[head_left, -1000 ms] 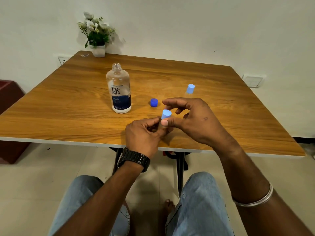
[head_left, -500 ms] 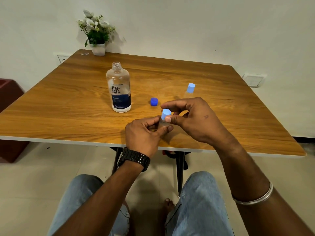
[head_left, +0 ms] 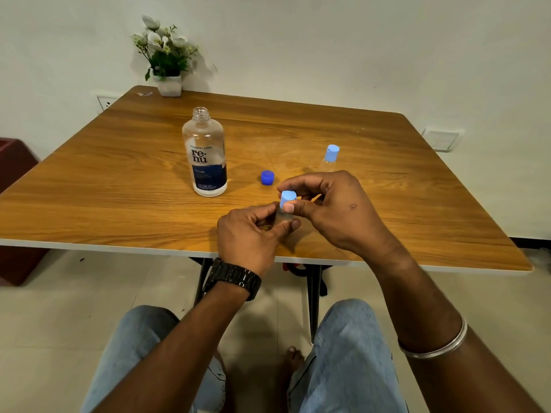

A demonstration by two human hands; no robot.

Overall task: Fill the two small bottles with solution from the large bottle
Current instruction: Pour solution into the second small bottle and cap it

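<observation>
Both grips pinch one small bottle (head_left: 283,214): left hand (head_left: 250,234) body, right hand (head_left: 334,210) cap (head_left: 288,198).

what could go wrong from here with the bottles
1. The large bottle stands uncapped, its dark blue cap lying beside it; a knock from either arm could probably tip and spill it.
2. The small bottle is pinched only by the left hand fingertips while the right hand grips its light blue cap; it might slip, or the loosened cap could drop off the near table edge.
</observation>
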